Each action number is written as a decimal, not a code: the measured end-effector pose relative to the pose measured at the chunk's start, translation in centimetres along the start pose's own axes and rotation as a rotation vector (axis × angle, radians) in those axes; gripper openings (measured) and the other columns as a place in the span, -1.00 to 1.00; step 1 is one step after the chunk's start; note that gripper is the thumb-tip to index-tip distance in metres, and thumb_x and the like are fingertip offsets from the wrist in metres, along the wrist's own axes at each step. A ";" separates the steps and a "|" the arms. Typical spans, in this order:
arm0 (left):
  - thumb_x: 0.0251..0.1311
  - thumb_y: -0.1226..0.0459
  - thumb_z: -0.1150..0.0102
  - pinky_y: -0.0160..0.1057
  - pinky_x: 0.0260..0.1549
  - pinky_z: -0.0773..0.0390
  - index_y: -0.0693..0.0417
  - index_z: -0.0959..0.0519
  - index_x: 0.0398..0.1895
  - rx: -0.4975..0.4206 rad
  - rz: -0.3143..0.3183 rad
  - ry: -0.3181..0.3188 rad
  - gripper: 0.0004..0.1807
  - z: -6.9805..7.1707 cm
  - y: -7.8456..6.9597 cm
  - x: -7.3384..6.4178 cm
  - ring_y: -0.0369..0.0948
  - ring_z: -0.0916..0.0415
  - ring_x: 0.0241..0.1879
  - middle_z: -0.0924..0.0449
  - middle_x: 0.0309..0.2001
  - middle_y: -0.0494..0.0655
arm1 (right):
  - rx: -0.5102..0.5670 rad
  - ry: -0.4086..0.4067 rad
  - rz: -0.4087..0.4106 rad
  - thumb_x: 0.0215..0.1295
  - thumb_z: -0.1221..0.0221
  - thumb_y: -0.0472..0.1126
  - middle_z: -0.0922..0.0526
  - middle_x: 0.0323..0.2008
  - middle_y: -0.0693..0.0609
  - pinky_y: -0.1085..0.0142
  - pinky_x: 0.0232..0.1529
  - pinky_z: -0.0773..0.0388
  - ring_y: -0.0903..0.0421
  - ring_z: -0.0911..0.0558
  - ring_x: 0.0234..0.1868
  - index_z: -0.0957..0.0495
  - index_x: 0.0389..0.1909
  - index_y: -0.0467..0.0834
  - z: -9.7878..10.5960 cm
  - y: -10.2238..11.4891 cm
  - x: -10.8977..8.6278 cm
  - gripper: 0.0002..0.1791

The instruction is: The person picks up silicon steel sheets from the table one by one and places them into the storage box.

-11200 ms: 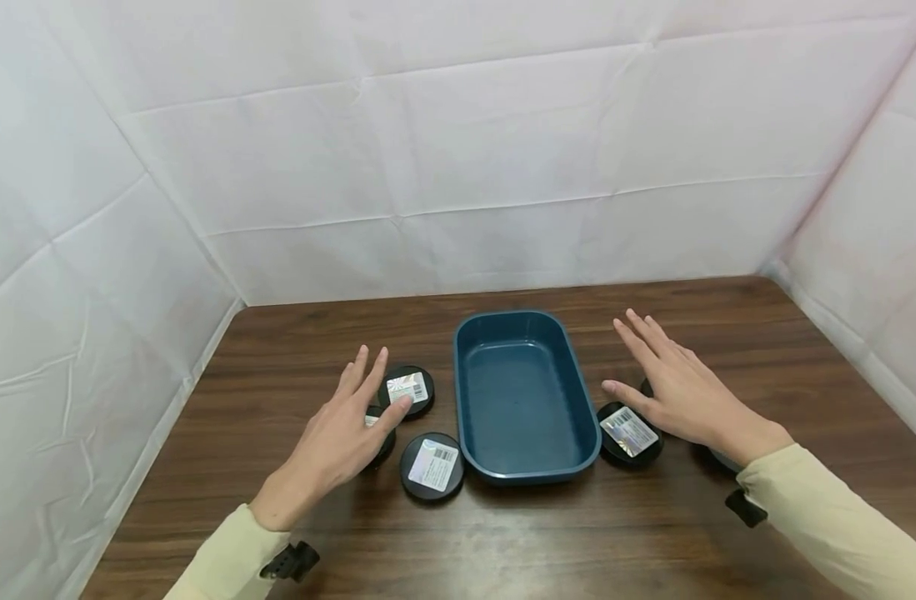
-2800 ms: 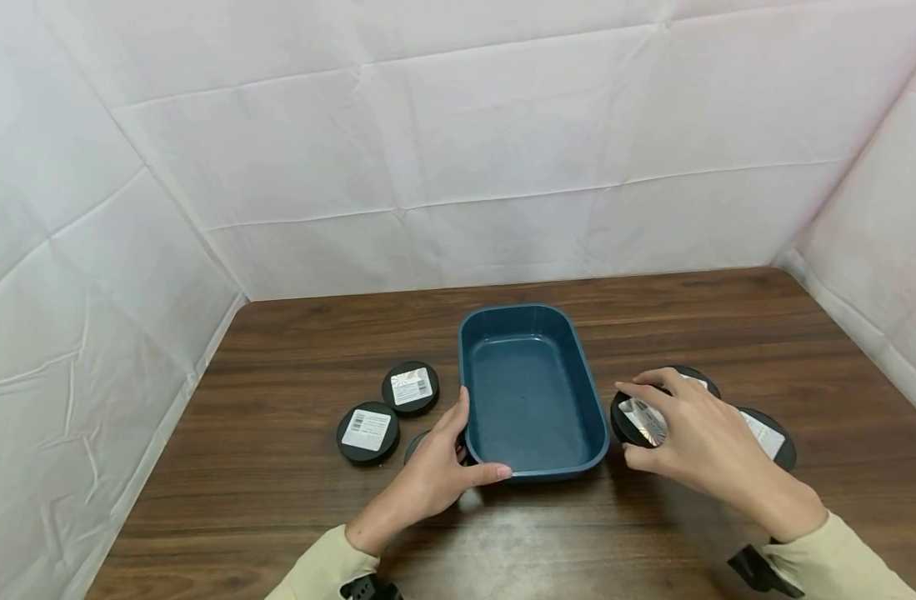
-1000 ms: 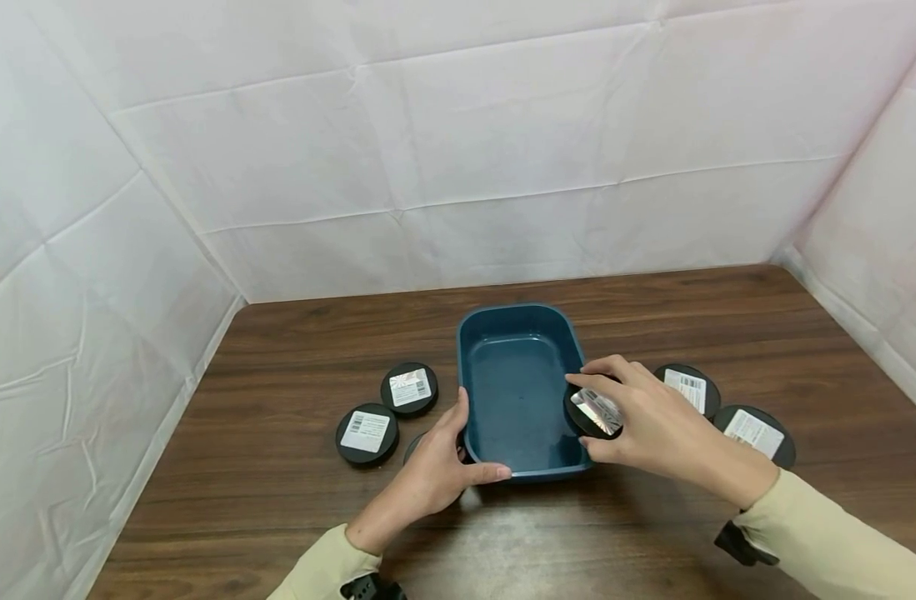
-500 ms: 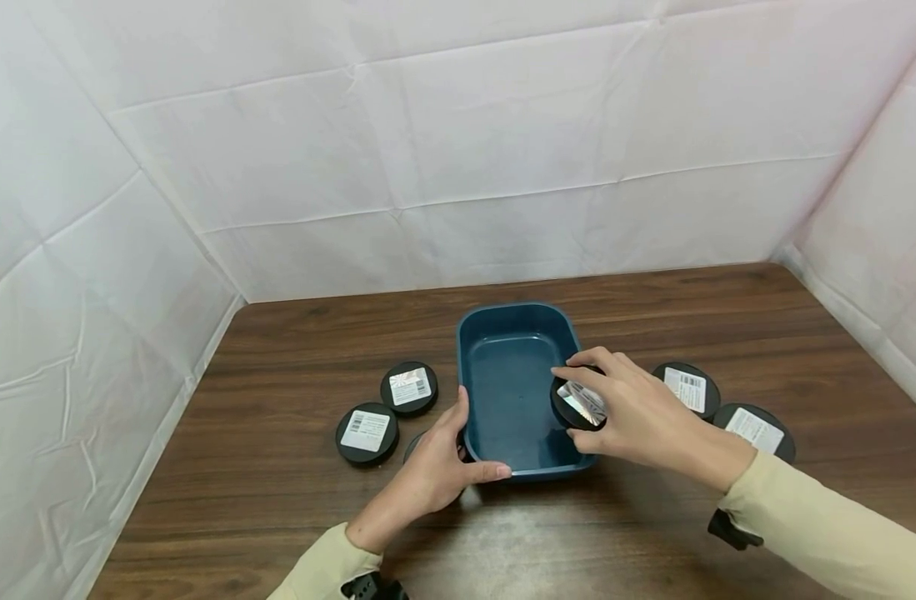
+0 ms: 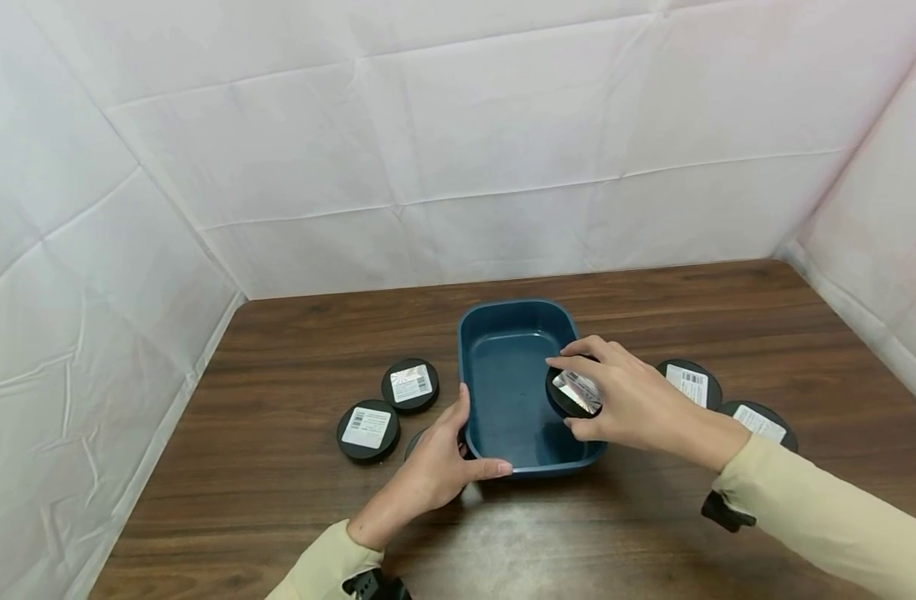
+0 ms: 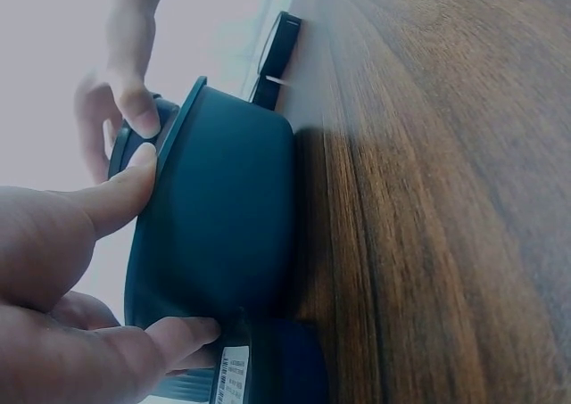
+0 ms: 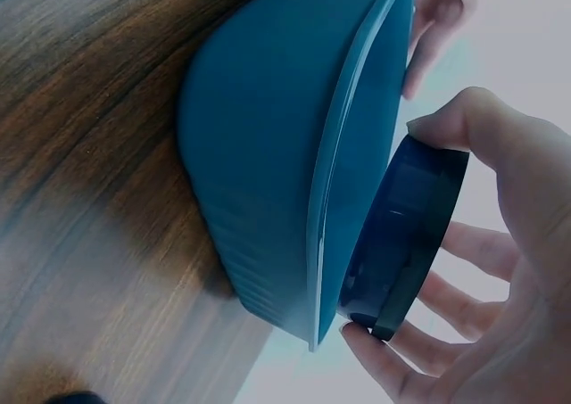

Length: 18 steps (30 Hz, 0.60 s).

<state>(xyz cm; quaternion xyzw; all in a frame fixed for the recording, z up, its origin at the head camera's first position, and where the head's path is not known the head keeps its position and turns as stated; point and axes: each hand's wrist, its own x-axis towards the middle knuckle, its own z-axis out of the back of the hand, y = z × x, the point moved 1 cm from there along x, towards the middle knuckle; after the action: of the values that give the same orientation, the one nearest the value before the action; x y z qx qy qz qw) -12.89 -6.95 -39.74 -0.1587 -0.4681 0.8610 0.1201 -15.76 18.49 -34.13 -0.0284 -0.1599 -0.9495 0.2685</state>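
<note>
My right hand (image 5: 630, 400) pinches a round, flat black container (image 5: 575, 393) by its edges, a shiny label on its top. The container is tilted and hangs over the right part of a dark blue plastic tray (image 5: 503, 392). In the right wrist view that container (image 7: 401, 230) is just outside the rim's near edge, between thumb and fingers. My left hand (image 5: 427, 475) grips the tray's near left corner, thumb on the rim and fingers at the outer wall. Another black container (image 6: 268, 359) stands beside those fingers, mostly hidden by the hand in the head view.
Left of the tray lie two labelled black containers (image 5: 367, 429). Two more, a farther one (image 5: 690, 383) and a nearer one (image 5: 761, 423), lie to the right behind my right forearm. The brown wooden table (image 5: 277, 358) is bordered by white cloth walls (image 5: 503, 133).
My right hand picked up the container on the tray's right and carried it left over the tray, moving slightly farther in the last half second. My left hand stays on the corner.
</note>
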 end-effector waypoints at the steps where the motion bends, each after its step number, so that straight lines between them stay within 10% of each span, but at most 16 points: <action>1: 0.13 0.07 -0.47 0.02 0.27 -0.49 0.21 0.21 0.61 0.000 0.000 0.001 0.23 0.0 0.0 0.0 0.08 -0.21 0.49 0.08 0.59 0.27 | 0.004 0.009 -0.002 0.06 -0.45 -0.08 -0.48 0.26 -0.10 0.02 -0.06 -0.62 -0.12 -0.50 0.20 -0.49 0.35 -0.05 0.0 0.0 0.1 -0.24; 18: 0.14 0.08 -0.46 0.02 0.27 -0.49 0.20 0.22 0.61 0.000 0.006 0.008 0.22 0.1 -0.1 0.0 0.09 -0.24 0.47 0.07 0.59 0.27 | 0.005 0.040 -0.011 0.06 -0.47 -0.07 -0.46 0.29 -0.14 -0.08 0.04 -0.64 -0.16 -0.49 0.25 -0.48 0.36 -0.07 -0.1 0.0 1.8 -0.22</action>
<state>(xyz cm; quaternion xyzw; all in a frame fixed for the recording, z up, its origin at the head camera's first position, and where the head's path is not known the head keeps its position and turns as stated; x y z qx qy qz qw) -12.87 -6.98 -39.65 -0.1635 -0.4673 0.8606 0.1192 -17.23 17.55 -33.95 -0.0077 -0.1568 -0.9510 0.2664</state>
